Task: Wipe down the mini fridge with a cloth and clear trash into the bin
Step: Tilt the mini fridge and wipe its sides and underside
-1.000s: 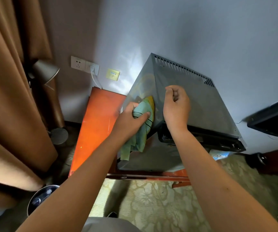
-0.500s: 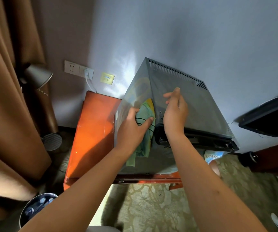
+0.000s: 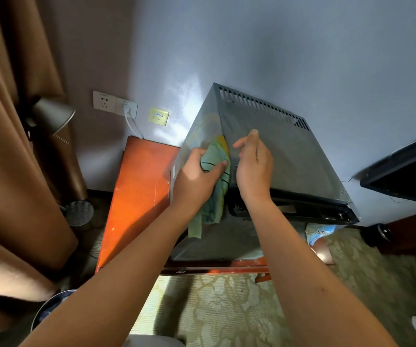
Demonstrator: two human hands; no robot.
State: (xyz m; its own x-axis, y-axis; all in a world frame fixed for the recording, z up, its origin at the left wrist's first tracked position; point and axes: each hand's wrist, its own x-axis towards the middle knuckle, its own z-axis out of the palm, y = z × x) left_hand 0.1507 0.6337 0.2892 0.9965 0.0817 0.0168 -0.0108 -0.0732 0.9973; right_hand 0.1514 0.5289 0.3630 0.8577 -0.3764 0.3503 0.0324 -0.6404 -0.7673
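Pressing a crumpled green-and-yellow cloth (image 3: 218, 156) onto the grey metal mini fridge (image 3: 289, 156), left hand (image 3: 196, 176) fingers clamped round it; right hand (image 3: 253, 166) w/ fingers relaxed, resting on fridge top.

The grey mini fridge (image 3: 289, 156) is sitting tilted on an orange cabinet; a crumpled green-and-yellow cloth (image 3: 218, 156) is pressing against its left side.
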